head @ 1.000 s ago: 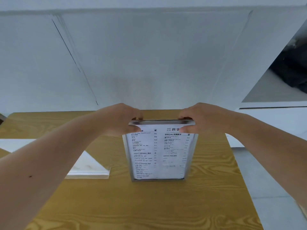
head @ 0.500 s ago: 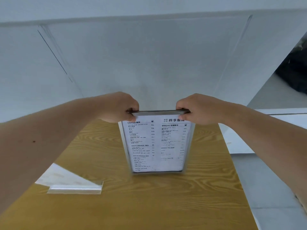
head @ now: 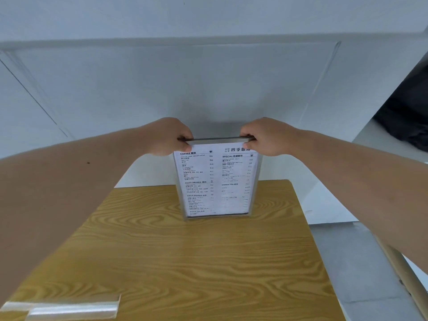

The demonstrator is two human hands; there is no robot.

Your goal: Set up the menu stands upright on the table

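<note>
A clear acrylic menu stand (head: 217, 181) with a white printed menu sheet stands upright near the far edge of the wooden table (head: 176, 258). My left hand (head: 170, 136) grips its top left corner, and my right hand (head: 266, 136) grips its top right corner. Its bottom edge meets the table top. A second clear stand (head: 71, 309) lies flat at the table's near left corner, partly cut off by the frame.
A white wall rises directly behind the table's far edge. Grey floor (head: 347, 262) runs along the table's right side. A dark object (head: 407, 121) sits on a ledge at the far right.
Both hands have carried the menu stand away from me toward the table's far edge, keeping it upright. The flat stand now appears lower and nearer in view.
</note>
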